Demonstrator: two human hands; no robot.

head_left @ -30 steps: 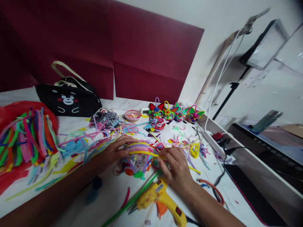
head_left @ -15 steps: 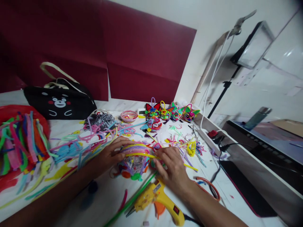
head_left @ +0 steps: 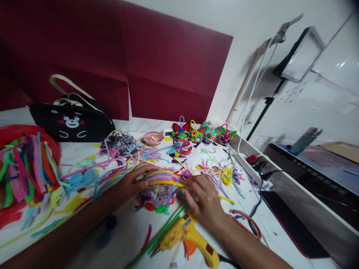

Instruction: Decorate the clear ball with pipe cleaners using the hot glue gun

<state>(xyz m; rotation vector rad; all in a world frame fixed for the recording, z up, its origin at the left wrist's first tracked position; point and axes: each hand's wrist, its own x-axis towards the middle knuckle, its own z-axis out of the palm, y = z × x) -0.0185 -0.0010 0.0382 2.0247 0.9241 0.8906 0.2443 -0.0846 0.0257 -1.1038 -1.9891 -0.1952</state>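
A round ornament (head_left: 161, 193) wrapped in colourful pipe cleaners, with a clear side showing silvery filling, rests on the table in front of me. My left hand (head_left: 136, 179) grips its left side, the thumb pressing one end of a yellow pipe cleaner (head_left: 166, 183) against it. That strip runs across the ornament to my right hand (head_left: 203, 194), whose fingers are closed on it; its tail sticks out to the right. Just below lies a yellow hot glue gun (head_left: 179, 232), its nozzle pointing left, beside a green pipe cleaner (head_left: 165, 228).
Several finished animal-face ornaments (head_left: 196, 135) stand at the back near a pink bowl (head_left: 153, 138). Loose pipe cleaners cover the left, by a red bag (head_left: 53, 140) and a black bag (head_left: 73, 121). At right are a black phone (head_left: 291, 224), cables and a ledge (head_left: 280, 188).
Both hands stay almost still, holding the yellow strip across the ornament. The view has shifted very slightly.
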